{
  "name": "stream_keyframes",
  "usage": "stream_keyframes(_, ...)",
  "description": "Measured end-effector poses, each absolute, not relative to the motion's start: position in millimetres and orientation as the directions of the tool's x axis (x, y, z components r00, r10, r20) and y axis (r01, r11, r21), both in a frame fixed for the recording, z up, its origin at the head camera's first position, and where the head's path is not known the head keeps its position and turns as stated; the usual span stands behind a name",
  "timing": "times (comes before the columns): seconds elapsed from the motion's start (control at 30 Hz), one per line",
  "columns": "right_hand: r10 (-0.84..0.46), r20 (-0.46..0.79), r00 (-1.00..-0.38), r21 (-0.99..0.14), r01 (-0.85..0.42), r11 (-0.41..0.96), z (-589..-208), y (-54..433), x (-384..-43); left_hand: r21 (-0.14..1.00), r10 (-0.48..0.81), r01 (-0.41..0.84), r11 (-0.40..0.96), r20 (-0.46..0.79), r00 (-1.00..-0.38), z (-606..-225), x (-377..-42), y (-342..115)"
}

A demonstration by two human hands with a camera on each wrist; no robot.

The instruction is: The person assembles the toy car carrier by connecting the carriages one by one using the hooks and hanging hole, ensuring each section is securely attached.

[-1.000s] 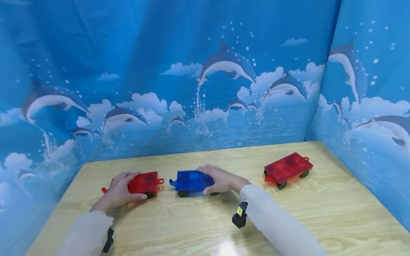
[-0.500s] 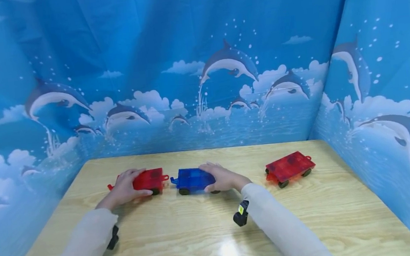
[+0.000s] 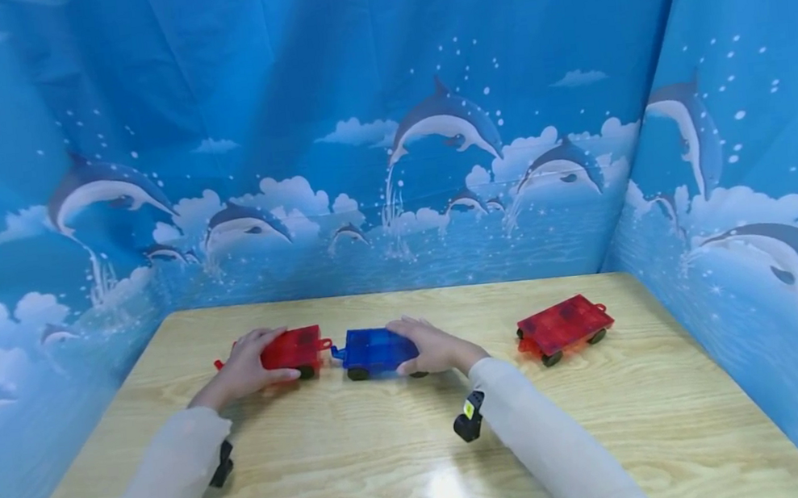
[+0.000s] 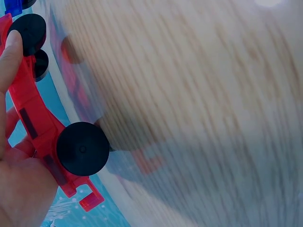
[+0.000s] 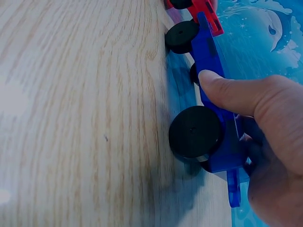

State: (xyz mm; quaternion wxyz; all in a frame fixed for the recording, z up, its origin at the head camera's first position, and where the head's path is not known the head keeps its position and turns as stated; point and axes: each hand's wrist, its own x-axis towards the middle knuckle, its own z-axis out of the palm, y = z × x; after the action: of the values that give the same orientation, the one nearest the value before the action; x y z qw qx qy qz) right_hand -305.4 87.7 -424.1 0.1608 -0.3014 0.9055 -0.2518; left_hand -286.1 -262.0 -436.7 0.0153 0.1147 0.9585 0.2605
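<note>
My left hand (image 3: 247, 368) grips a translucent red toy wagon (image 3: 301, 347) across its width, thumb on the near side. In the left wrist view the red wagon (image 4: 35, 106) shows black wheels and a small hook at its rear end. To the right, a matching blue toy wagon (image 3: 373, 351) is held by my right hand (image 3: 434, 344), with the thumb (image 5: 220, 87) along its near side in the right wrist view. The red loop (image 3: 325, 344) and the blue hook (image 3: 338, 353) meet and overlap between the two wagons.
A second red wagon (image 3: 564, 327) stands slightly turned at the right of the wooden table (image 3: 349, 465). Blue curtains (image 3: 322, 70) printed with dolphins rise behind the table and along its sides.
My left hand has brought its red wagon rightward, so its loop now overlaps the blue wagon's hook. The right hand and blue wagon have hardly moved.
</note>
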Motion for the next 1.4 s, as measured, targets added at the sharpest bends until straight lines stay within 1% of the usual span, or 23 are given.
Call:
stream_keyframes(0.27,-0.637,-0.131,-0.76,-0.539,-0.485,0.689,-426.1,84.5,-306.6,0.55,0.249,0.214,0.807,0.013,-0.969,-436.0,-284.7,-255.3)
stream_keyframes(0.47,-0.635,-0.127,-0.762,-0.537,-0.485,0.69,-426.7,83.2,-306.6,0.538,0.242,0.202,0.818,-0.003,-0.97,-438.7,-285.8,-254.8)
stream_keyframes(0.83,-0.626,-0.121,-0.771,-0.539,-0.479,0.693,-426.5,81.8,-305.0,0.535,0.246,0.21,0.818,0.004,-0.969,-437.6,-284.5,-260.0)
stream_keyframes(1.1,-0.646,-0.113,-0.755,-0.56,-0.489,0.669,-426.5,80.5,-302.3,0.472,0.26,0.231,0.851,0.003,-0.966,-433.4,-279.9,-257.9)
stream_keyframes(1.4,-0.643,-0.105,-0.759,-0.556,-0.491,0.67,-427.3,80.8,-302.0,0.47,0.252,0.226,0.853,0.008,-0.968,-439.0,-282.4,-258.7)
